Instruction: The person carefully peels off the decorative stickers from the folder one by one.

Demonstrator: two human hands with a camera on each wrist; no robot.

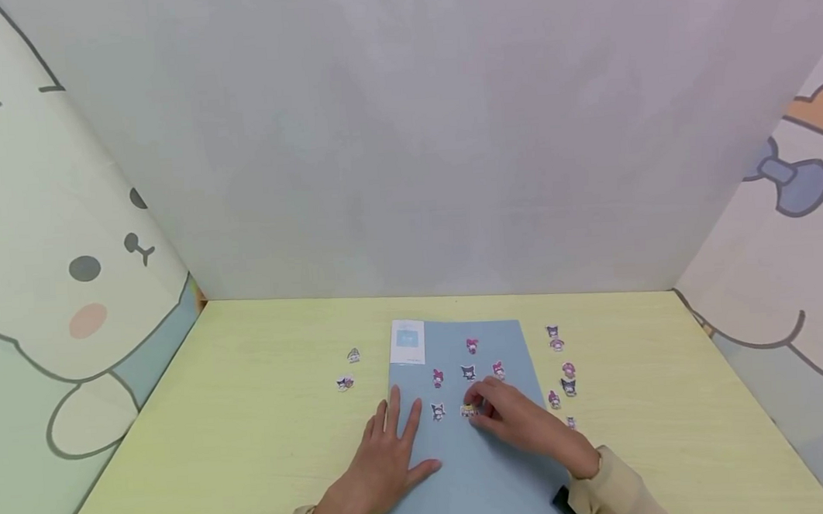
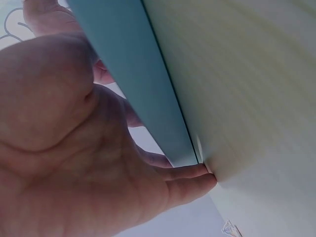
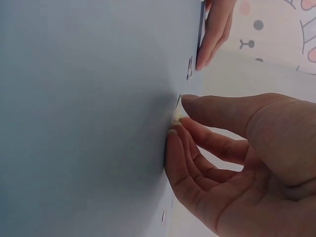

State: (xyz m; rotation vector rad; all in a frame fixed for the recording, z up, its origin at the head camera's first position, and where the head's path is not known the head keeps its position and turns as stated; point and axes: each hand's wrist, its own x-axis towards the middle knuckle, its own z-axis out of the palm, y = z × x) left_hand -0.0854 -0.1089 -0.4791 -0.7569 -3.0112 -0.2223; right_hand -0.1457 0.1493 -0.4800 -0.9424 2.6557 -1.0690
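Observation:
A blue folder (image 1: 479,478) lies on the table with several small cartoon stickers on it, among them a dark-eared one (image 1: 438,412) and a pink one (image 1: 472,345). My left hand (image 1: 383,460) rests with spread, straight fingers over the folder's left edge; in the left wrist view its fingertips (image 2: 195,182) reach past that edge onto the table. With curled fingers and thumb, my right hand (image 1: 510,415) pinches a yellowish sticker (image 1: 468,411) against the folder's surface. The right wrist view shows this sticker (image 3: 177,112) edge-on between thumb and fingers, mostly hidden.
Loose stickers lie on the yellow-green table (image 1: 266,420): two spots at left, including a dark one (image 1: 344,383), and several at right, such as a dark-eared one (image 1: 568,387). A white label (image 1: 408,354) marks the folder's top left corner. Printed walls stand around.

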